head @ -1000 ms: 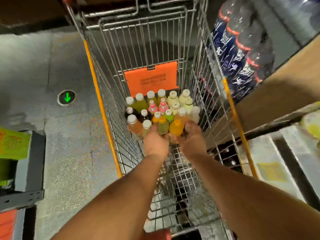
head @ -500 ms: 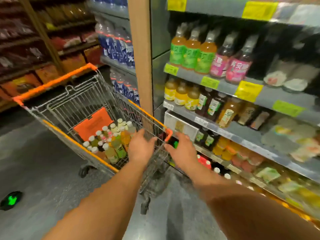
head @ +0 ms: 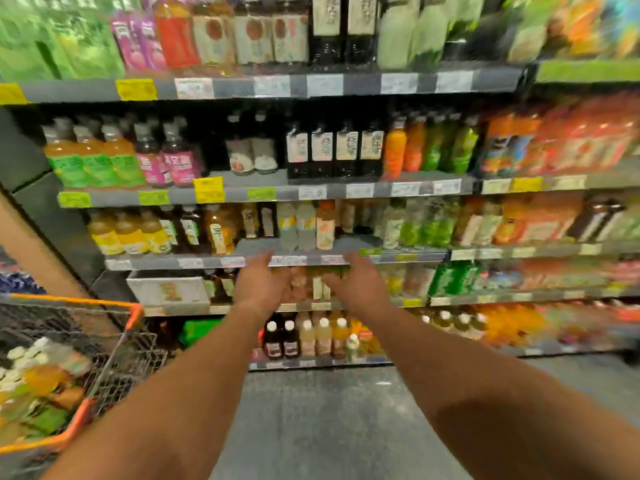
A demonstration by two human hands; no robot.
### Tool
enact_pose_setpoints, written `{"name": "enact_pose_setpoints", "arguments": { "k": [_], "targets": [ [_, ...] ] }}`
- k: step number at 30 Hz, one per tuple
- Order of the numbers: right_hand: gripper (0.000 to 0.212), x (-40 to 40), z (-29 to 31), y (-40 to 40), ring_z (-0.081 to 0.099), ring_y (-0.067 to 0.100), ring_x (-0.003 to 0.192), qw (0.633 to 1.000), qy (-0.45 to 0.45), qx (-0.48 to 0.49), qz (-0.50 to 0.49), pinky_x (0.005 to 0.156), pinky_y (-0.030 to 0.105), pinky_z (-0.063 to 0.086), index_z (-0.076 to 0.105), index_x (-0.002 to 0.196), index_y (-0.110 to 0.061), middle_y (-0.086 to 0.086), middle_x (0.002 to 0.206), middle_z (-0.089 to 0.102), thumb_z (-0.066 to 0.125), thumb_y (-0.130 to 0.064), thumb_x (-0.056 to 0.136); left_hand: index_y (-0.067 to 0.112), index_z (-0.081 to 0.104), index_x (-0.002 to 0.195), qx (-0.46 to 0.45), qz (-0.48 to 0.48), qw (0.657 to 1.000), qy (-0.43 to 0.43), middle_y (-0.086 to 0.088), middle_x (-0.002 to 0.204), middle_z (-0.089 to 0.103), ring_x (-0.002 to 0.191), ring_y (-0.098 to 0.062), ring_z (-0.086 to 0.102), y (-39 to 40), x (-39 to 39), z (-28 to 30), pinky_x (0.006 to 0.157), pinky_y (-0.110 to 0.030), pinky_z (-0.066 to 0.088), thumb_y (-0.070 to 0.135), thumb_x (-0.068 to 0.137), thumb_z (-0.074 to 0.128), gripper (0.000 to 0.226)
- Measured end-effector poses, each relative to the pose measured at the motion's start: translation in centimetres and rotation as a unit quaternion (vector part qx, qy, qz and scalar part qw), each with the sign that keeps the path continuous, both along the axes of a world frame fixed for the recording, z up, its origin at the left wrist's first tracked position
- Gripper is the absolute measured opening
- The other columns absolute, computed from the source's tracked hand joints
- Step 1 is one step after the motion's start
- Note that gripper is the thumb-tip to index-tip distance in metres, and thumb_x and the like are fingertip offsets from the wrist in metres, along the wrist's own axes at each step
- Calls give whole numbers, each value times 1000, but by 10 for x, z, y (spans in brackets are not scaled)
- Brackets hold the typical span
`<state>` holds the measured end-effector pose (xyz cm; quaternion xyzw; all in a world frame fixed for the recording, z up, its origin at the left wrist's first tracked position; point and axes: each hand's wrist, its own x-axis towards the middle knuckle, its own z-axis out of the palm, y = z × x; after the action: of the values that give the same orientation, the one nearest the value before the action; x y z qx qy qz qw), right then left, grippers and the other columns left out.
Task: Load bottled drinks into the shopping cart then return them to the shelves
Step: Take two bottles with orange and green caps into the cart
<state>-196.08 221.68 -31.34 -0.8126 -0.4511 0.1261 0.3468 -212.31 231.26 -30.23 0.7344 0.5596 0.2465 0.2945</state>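
Facing blurred, unreadable bottle labels (head: 322,150), both hands (head: 263,285) empty.

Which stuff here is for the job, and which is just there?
For the job:
left hand
right hand
shopping cart
bottles in the cart
shelves
pale bottles above the hands

Just there:
floor
yellow price tag
white box
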Motion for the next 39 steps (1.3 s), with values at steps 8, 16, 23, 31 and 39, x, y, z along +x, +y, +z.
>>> {"name": "enact_pose_setpoints", "arguments": {
  "k": [8,16,23,31,39],
  "targets": [
    [71,112,22,-141,57,30,114,998,-29,-15,-55,94,42,50,48,138,-16,9,135,53,65,-57,82,25,52,138,-20,-51,997,-53,-1,138,57,124,-28,54,-124,116,13,106,-36,43,46,84,70,60],
    [73,159,30,-205,54,29,119,998,-11,12,-62,97,44,48,46,140,-15,8,138,49,67,-54,82,28,49,141,2,-61,998,-12,2,140,56,127,-26,52,-180,175,24,99,-34,43,56,83,68,68],
    [67,209,33,-217,55,29,117,996,-4,13,-91,95,42,48,48,137,-14,9,133,52,67,-50,84,24,46,144,-5,-112,994,-18,-2,145,51,129,-28,50,-187,235,25,102,-36,43,51,85,68,69],
    [67,280,23,-208,53,28,117,990,2,-7,-137,94,41,48,46,137,-14,9,134,50,67,-50,84,24,44,146,-9,-145,989,-15,-3,148,48,133,-28,46,-165,316,18,108,-41,41,50,85,69,70],
    [74,373,-12,-200,55,26,120,981,47,-39,-185,95,40,50,42,142,-14,6,141,50,67,-53,84,23,43,146,-66,-164,984,-15,-3,146,51,128,-26,52,-148,414,-16,103,-33,44,49,83,71,74]
  ]
}}
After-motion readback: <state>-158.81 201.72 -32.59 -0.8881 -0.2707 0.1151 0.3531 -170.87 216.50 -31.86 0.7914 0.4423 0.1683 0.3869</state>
